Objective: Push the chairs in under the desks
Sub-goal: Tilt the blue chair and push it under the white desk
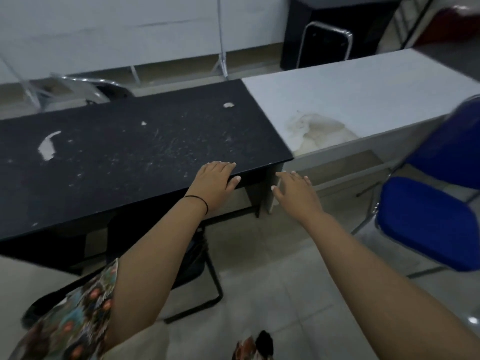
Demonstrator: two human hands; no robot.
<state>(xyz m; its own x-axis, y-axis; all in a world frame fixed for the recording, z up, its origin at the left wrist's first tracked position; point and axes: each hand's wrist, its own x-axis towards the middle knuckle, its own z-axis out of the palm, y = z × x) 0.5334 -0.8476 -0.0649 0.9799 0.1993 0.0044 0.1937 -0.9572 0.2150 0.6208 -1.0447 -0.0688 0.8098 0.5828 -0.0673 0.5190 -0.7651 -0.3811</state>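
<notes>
1. The black counter fills the left and middle of the view, its top scratched and chipped, and it butts against the white counter on the right.
2. A black chair stands tucked under the black counter's near edge, below the left forearm; only its dark back and metal legs show.
3. A blue chair stands at the right, out from the white counter, well to the right of the right grip.
4. The left grip rests on the black counter's near edge, fingers straight on top and thumb over the rim, holding nothing.
5. The right grip hangs in the air just right of the black counter's corner, fingers spread and loose, touching nothing.
6. A thin black band circles the left wrist.
</notes>
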